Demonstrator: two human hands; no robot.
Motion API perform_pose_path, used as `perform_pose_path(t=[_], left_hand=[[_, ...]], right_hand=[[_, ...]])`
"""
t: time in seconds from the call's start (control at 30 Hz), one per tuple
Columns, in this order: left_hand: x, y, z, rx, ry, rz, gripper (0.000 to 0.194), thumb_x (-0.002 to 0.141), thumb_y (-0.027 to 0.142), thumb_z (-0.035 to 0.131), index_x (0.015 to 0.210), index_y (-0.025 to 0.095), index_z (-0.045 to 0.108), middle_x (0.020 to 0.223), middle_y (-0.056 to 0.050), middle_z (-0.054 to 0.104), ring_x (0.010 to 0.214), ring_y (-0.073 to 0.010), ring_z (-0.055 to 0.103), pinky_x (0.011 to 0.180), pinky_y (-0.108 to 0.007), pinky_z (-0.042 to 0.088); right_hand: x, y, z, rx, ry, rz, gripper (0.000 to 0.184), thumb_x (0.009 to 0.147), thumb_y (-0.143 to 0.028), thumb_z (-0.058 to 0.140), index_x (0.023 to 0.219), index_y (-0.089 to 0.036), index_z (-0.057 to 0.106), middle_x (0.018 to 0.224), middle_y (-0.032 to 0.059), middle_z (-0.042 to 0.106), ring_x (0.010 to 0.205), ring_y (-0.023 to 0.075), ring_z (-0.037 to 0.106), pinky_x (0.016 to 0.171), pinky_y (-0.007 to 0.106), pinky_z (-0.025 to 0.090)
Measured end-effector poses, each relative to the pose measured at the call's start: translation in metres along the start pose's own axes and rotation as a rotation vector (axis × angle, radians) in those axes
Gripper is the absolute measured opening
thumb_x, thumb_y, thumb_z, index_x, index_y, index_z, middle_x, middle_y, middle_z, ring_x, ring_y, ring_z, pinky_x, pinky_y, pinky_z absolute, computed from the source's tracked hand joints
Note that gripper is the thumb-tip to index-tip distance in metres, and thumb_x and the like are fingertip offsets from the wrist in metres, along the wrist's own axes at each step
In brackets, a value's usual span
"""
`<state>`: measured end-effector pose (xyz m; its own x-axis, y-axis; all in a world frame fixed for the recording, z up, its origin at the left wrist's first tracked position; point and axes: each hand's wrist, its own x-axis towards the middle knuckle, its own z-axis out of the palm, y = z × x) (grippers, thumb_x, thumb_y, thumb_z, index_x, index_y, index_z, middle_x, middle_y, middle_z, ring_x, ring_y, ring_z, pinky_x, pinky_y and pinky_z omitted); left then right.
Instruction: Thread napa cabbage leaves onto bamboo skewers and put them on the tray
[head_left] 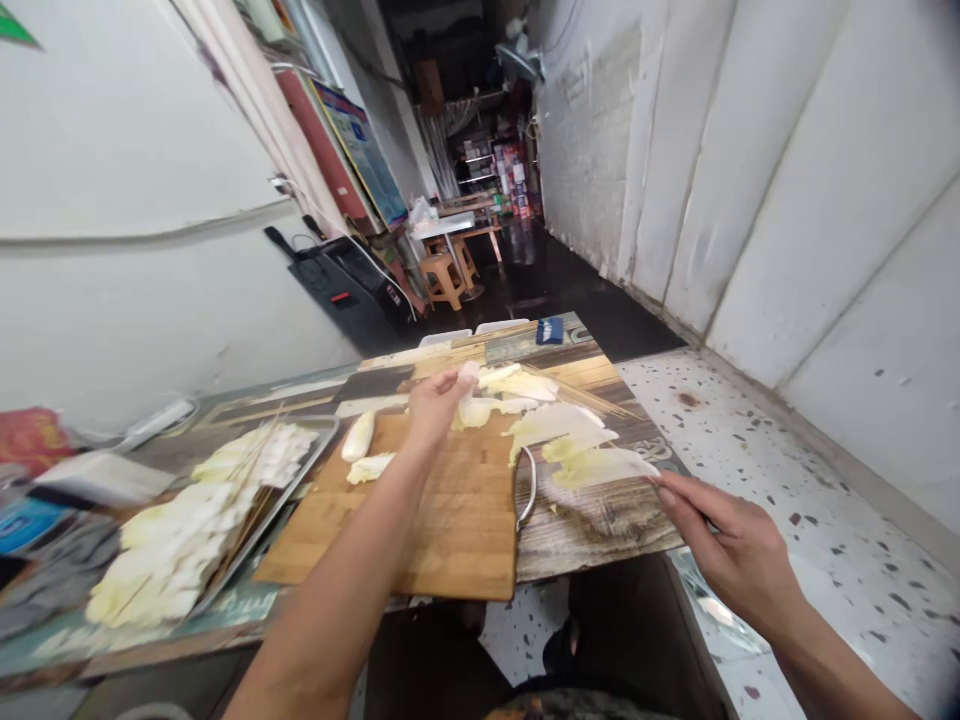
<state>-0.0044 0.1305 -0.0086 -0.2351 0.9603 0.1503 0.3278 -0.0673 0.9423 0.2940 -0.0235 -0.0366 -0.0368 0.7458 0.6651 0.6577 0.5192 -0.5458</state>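
Note:
My left hand (439, 400) reaches over the far part of a wooden cutting board (457, 540), its fingers closed on the pale end of a cabbage leaf (474, 408). On the right, my right hand (731, 540) pinches the white stem end of another cabbage leaf (600, 468), which lies over the wood-patterned table. More loose leaves (559, 422) overlap just beyond it. Two small pieces of cabbage heart (358, 437) rest at the board's left side. Thin wooden skewers (592, 390) lie behind the leaves.
Left of the board, a metal tray (315, 460) carries skewered cabbage leaves (202, 520). A blue box (550, 331) sits at the table's far edge. Grey cloth (67, 575) and a white packet (105, 478) lie far left. Beyond are stools (444, 280) and a wall at right.

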Motion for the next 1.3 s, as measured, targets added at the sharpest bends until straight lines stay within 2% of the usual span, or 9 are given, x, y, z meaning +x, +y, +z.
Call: perform_pose_path(t=[0.1, 0.2, 0.33, 0.53, 0.67, 1.03, 1.3], left_hand=[[-0.045, 0.016, -0.015, -0.194, -0.038, -0.001, 0.049, 0.068, 0.052, 0.073, 0.101, 0.016, 0.071, 0.091, -0.007, 0.074, 0.081, -0.0181, 0.068, 0.077, -0.029, 0.052], [-0.088, 0.032, -0.026, -0.511, -0.129, -0.061, 0.038, 0.065, 0.039, 0.081, 0.095, 0.018, 0.074, 0.087, -0.004, 0.075, 0.077, -0.0152, 0.067, 0.077, -0.028, 0.052], [-0.117, 0.046, -0.040, -0.624, -0.151, -0.111, 0.028, 0.064, 0.032, 0.083, 0.087, 0.017, 0.076, 0.079, -0.003, 0.074, 0.072, -0.0137, 0.066, 0.076, -0.026, 0.051], [-0.125, 0.048, -0.054, -0.635, -0.115, -0.125, 0.026, 0.064, 0.033, 0.083, 0.084, 0.017, 0.076, 0.077, -0.003, 0.074, 0.071, -0.0128, 0.065, 0.074, -0.025, 0.050], [-0.129, 0.047, -0.059, -0.593, -0.157, -0.112, 0.022, 0.067, 0.033, 0.081, 0.083, 0.017, 0.076, 0.078, -0.003, 0.073, 0.074, -0.0133, 0.064, 0.079, -0.026, 0.048], [-0.130, 0.051, -0.057, -0.572, -0.205, -0.126, 0.021, 0.068, 0.034, 0.080, 0.079, 0.016, 0.076, 0.076, -0.004, 0.073, 0.071, -0.0138, 0.062, 0.076, -0.026, 0.047], [-0.129, 0.053, -0.054, -0.608, -0.209, -0.174, 0.026, 0.063, 0.037, 0.083, 0.074, 0.016, 0.074, 0.071, -0.003, 0.072, 0.068, -0.0133, 0.062, 0.074, -0.027, 0.048]], right_hand=[[-0.003, -0.013, 0.005, 0.030, -0.055, -0.055, 0.021, 0.089, -0.017, 0.055, 0.105, -0.021, 0.068, 0.095, 0.0024, 0.076, 0.076, 0.0151, 0.072, 0.069, 0.020, 0.058], [-0.004, -0.026, 0.008, 0.063, -0.126, -0.114, 0.023, 0.089, -0.015, 0.054, 0.107, -0.022, 0.067, 0.096, 0.0022, 0.075, 0.079, 0.0144, 0.072, 0.072, 0.020, 0.058], [-0.002, -0.044, 0.008, 0.087, -0.172, -0.154, 0.023, 0.090, -0.016, 0.053, 0.107, -0.024, 0.067, 0.094, 0.0017, 0.075, 0.077, 0.0156, 0.072, 0.064, 0.021, 0.058], [-0.002, -0.061, 0.003, 0.119, -0.178, -0.178, 0.029, 0.088, -0.014, 0.054, 0.109, -0.028, 0.067, 0.091, -0.0003, 0.076, 0.074, 0.0159, 0.072, 0.061, 0.021, 0.058], [-0.003, -0.065, 0.002, 0.123, -0.185, -0.165, 0.029, 0.087, -0.015, 0.054, 0.108, -0.029, 0.069, 0.091, 0.0006, 0.076, 0.074, 0.0177, 0.073, 0.059, 0.023, 0.059], [-0.005, -0.063, 0.001, 0.131, -0.169, -0.156, 0.029, 0.086, -0.014, 0.055, 0.107, -0.027, 0.070, 0.091, -0.0003, 0.076, 0.073, 0.0159, 0.073, 0.061, 0.022, 0.059], [-0.004, -0.062, -0.001, 0.127, -0.176, -0.164, 0.028, 0.087, -0.015, 0.054, 0.106, -0.027, 0.070, 0.090, 0.0009, 0.076, 0.074, 0.0170, 0.073, 0.060, 0.022, 0.059]])
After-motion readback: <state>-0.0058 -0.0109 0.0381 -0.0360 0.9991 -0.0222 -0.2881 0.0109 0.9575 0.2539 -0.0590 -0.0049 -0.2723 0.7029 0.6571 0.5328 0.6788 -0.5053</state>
